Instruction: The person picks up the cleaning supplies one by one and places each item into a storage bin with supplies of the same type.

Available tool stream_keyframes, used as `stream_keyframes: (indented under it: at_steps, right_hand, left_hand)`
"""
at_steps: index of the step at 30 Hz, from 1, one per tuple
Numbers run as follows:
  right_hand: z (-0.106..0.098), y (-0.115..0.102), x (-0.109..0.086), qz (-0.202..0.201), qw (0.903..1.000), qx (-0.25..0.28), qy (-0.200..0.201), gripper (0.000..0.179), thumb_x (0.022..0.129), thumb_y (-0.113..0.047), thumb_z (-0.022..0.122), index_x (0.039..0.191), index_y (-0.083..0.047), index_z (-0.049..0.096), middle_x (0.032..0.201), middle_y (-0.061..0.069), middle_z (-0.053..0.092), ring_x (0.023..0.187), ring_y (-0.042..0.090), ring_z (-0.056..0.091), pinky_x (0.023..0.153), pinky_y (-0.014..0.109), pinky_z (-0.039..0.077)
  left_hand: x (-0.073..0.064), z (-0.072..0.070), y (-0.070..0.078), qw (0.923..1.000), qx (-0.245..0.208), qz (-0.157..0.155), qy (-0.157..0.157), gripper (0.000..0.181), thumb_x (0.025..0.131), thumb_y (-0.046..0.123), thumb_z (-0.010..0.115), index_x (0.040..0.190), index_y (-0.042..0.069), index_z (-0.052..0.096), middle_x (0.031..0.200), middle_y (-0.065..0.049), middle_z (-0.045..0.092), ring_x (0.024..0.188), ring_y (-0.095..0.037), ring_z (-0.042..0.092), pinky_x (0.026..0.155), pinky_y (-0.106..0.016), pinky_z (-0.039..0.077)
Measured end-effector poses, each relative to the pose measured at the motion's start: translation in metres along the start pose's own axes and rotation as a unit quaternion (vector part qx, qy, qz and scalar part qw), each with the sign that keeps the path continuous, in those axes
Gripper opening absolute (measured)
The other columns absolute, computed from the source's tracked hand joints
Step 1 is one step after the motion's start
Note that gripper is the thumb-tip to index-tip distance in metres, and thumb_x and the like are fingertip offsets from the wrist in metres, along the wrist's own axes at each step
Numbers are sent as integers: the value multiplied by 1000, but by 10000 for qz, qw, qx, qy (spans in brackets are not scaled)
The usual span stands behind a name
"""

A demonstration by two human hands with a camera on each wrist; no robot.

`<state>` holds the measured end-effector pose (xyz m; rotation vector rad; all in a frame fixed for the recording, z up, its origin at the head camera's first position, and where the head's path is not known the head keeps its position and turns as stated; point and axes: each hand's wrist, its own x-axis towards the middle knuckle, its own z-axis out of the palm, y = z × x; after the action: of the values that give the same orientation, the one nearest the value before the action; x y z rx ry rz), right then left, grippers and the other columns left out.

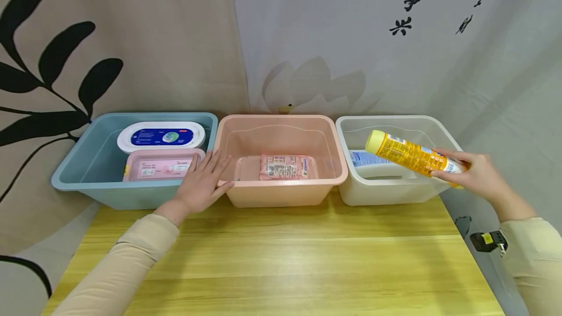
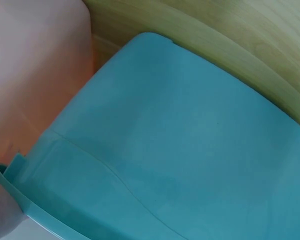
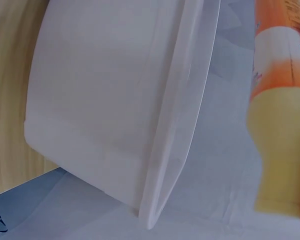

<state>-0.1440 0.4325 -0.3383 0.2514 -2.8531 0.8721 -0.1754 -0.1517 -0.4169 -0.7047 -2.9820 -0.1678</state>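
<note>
My right hand grips a yellow bottle with a pale yellow cap, tilted over the front right rim of the white bin. In the right wrist view, the bottle's pale yellow end shows beside that bin's rim. With fingers spread, my left hand rests across the adjoining rims of the blue bin and the pink bin. The left wrist view is mostly filled by the blue bin's outer wall; only a bit of the hand shows.
The blue bin holds a white pack with a dark blue label and a pink pack. A pink packet lies in the pink bin. A blue-and-white pack is in the white bin. A black socket block hangs beside the wooden table.
</note>
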Motion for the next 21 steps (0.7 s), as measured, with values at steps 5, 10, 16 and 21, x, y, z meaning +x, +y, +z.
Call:
stream_keyframes:
  at_steps: [5,10,16,21]
  right_hand:
    - [-1,1,12,236,9997,-73,-80,54,77,-20,77,128,-14,59,94,26,62,53,6,48,42,24,41]
    - [0,4,26,322,9984,-394,-229,59,78,-29,76,128,-6,57,91,26,64,52,8,48,42,25,39]
    - [7,9,40,420,9955,-668,-528,63,77,-36,75,130,-7,56,83,19,64,48,12,51,44,26,36]
    - [16,13,51,461,9929,-852,-686,64,76,-41,75,130,-10,56,84,25,62,52,14,39,46,27,30]
  left_hand:
    - [0,0,0,10000,-27,-13,-2,69,95,52,39,150,12,23,155,-20,16,143,-40,14,115,-58,4]
    - [1,0,-1,10000,-28,-31,-38,69,95,52,38,150,13,21,155,-20,16,143,-40,13,115,-58,3]
    - [1,-1,-1,9999,0,-79,-148,70,95,50,41,151,13,19,156,-19,13,144,-39,11,115,-57,1]
    - [0,-1,1,9999,-36,-65,-111,70,95,51,40,150,14,19,156,-19,14,144,-39,12,115,-57,2]
